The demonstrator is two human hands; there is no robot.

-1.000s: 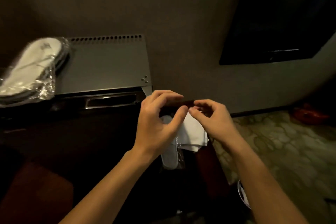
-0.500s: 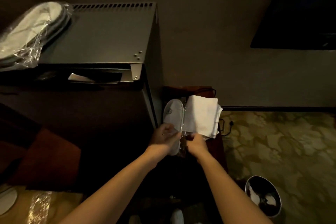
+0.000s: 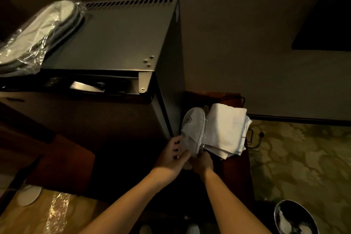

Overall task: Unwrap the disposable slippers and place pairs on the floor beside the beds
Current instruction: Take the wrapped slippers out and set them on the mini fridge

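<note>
Beside the right edge of the dark cabinet (image 3: 106, 43) I see my left hand (image 3: 171, 157) gripping the heel of a white slipper (image 3: 192, 129), thumb curled over it; my right hand (image 3: 202, 161) sits under its wrapper edge, fingers hidden, so I cannot tell their grasp; a folded white towel (image 3: 226, 131) touches the slipper's right side; patterned carpet (image 3: 303, 157) lies open rightward; a wrapped slipper pair (image 3: 38, 32) is cut off at left.

Folded towel (image 3: 226, 131) beside minibar (image 3: 117, 43)
</note>
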